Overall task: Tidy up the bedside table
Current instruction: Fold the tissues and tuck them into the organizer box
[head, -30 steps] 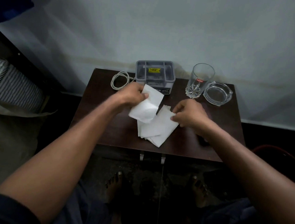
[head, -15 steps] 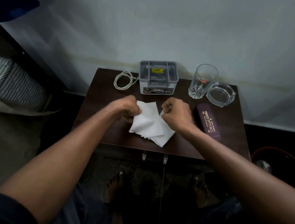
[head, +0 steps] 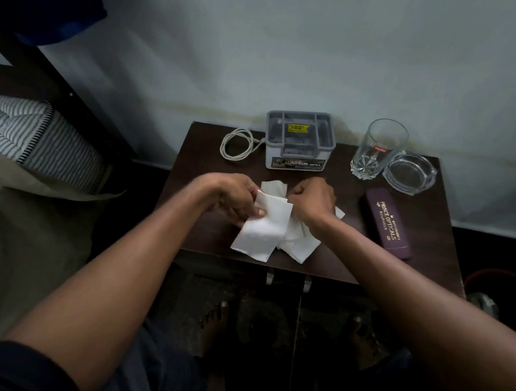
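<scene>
- With my left hand (head: 234, 198) I am pinching the top tissue sheet (head: 263, 227) at its left edge, thumb lying on it.
- The tissues (head: 299, 245) are lying mid-bench (head: 431, 273), directly under both hands, long axis running toward me.
- My right hand (head: 311, 200) is gripping their far right corner, equally near.

Your right hand (head: 311, 200) covers part of the white tissues (head: 263, 227), so you cannot tell how many sheets lie beneath. The small label on the grey organiser (head: 300, 139) is too small to read. The surface (head: 432, 251) hides its own lower front in shadow.
</scene>
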`<state>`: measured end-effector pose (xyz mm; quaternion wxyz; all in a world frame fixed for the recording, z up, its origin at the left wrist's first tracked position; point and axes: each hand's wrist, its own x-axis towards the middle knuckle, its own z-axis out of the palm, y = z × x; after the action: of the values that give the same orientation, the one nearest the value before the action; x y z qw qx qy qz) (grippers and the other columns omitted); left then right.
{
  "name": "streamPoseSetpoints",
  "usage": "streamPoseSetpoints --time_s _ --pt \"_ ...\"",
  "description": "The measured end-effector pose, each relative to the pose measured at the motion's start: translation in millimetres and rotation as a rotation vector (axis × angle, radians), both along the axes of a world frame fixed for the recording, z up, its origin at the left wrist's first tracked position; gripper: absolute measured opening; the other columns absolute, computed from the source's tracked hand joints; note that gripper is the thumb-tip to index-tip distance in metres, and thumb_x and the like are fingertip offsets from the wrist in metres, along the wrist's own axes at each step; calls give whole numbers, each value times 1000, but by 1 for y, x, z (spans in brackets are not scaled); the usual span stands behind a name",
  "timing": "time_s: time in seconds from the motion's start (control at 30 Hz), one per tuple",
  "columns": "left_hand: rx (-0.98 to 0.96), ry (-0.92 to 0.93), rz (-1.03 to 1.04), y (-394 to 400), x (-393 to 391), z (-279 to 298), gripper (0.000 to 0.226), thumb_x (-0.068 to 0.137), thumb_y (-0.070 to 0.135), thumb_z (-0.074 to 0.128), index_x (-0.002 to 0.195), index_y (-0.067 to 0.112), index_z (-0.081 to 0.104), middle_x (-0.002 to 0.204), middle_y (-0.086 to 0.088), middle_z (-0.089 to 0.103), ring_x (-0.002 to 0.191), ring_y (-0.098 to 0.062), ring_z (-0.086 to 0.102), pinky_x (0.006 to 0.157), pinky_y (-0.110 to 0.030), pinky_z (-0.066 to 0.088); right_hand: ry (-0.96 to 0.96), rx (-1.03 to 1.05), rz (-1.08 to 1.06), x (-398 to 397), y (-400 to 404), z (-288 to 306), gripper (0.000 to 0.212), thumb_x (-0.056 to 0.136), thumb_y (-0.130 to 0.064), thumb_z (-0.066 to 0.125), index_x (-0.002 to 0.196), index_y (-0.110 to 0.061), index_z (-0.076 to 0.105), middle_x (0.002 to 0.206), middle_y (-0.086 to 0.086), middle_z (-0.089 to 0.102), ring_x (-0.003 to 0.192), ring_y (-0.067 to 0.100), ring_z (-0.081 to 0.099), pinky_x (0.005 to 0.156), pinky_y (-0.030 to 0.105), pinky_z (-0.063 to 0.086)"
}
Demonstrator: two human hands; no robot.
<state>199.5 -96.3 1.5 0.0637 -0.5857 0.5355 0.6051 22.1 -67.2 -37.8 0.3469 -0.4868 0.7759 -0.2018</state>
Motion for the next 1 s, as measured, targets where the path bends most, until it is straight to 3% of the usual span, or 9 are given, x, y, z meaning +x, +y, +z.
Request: streamPoseSetpoints --time_s 0.17,0.27,0.37,0.5,0.57,0.67,0.8,0.9,1.0 --pt "-74 80 192 0 7 -9 27 101 14 71 127 10 73 122 -14 78 100 -22 73 88 -36 62 -298 -6 -105 -1 -1 10 16 85 -1 67 81 -13 78 87 1 74 81 16 65 62 30 55" --pt "-62 242 395 -2 7 -7 26 102 13 68 128 12 71 116 -3 79 102 -16 74 79 -30 62 -609 48 -114 -7 1 17 17 90 7 66 88 -9 72 97 9 74 87 22 68 59 28 58" --pt "-38 386 546 -4 3 -6 20 101 14 70 121 17 72 114 1 78 110 -15 72 88 -30 60 -810 45 -149 -9 8 21 23 89 15 65 94 -8 67 103 16 73 89 27 71 67 33 62" --pt "-153 393 526 0 -12 1 28 97 11 74 126 8 73 105 2 78 92 -9 74 65 -17 59 -949 22 -198 -16 14 27 31 89 14 64 116 0 67 106 17 76 91 28 75 75 35 64" --pt "-274 361 497 0 -17 3 32 96 8 75 128 7 71 108 1 78 92 -8 74 70 -18 62 -970 11 -189 -23 16 35 26 89 4 68 115 -2 69 105 14 81 88 27 79 71 33 64" --pt "-531 256 429 -6 -21 8 30 95 5 76 124 11 68 110 -1 76 100 -16 75 87 -30 62 -690 1 -140 -41 15 39 18 88 -4 73 106 -6 71 98 16 82 80 26 79 64 33 61" --pt "-675 224 343 -17 -16 25 43 94 4 77 131 20 62 113 -1 77 102 -18 76 85 -36 65 273 49 200 -70 12 24 31 75 -22 85 102 -20 70 110 8 75 102 31 70 82 37 57" --pt "-281 455 212 -18 -14 38 51 94 -3 71 141 13 59 116 -9 80 106 -23 78 81 -37 66 375 124 274 -74 17 11 72 69 -35 93 128 -11 59 132 16 58 123 39 58 95 43 53" --pt "-62 372 -57 -13 -20 35 46 94 0 72 139 8 66 123 -11 79 115 -27 76 96 -43 62 332 117 248 -73 17 3 69 67 -38 92 125 -13 64 131 15 61 122 37 59 84 36 48"
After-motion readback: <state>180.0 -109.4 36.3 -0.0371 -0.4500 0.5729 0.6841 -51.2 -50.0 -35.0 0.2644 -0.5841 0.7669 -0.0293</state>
